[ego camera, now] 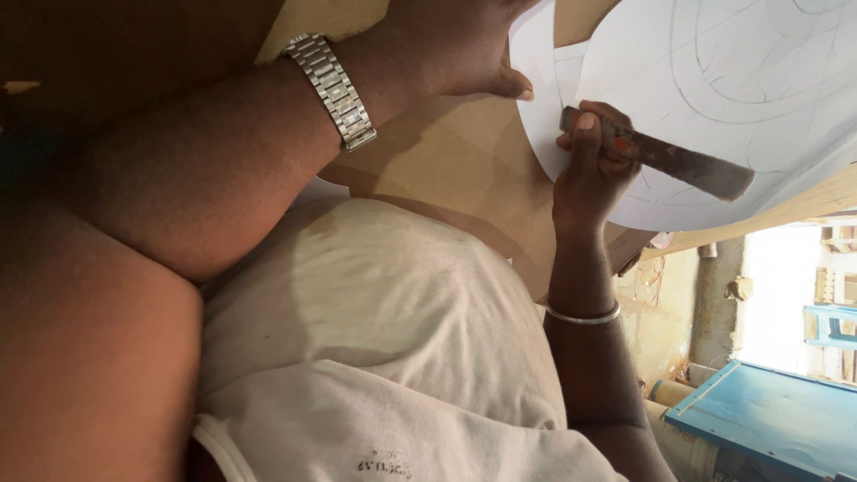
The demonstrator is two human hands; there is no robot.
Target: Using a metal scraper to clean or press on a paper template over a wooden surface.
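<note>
The left hand (pixel 464 45), with a metal watch (pixel 332 89) on its wrist, lies flat at the upper middle of the view. Its fingers press down on the edge of a white paper sheet (pixel 714 116), thumb stretched along the paper's curved border. This hand closes on nothing; it only bears down on the sheet.

The right hand (pixel 589 165) comes up from below, a thin silver bangle (pixel 582 316) around its wrist. Its grip is closed tight around one end of a dark, worn metal blade (pixel 669 159), thumb laid on top of the handle end. The blade lies across the paper, slanting down towards the right, its broad blunt end resting on or just over the white surface; which of the two cannot be told.

The paper sheet is cut to a rounded outline and carries faint pencilled curves and arcs. It lies on a brown board (pixel 446 170) that serves as the worktop, and fills the upper right of the view. The two hands are near each other at the paper's left edge, the left one above the right.

The person's cream shirt (pixel 375 339) fills the lower middle. Lower right, well apart from the hands, stands a blue panel (pixel 768 419) beside a pale wall (pixel 661 321).
</note>
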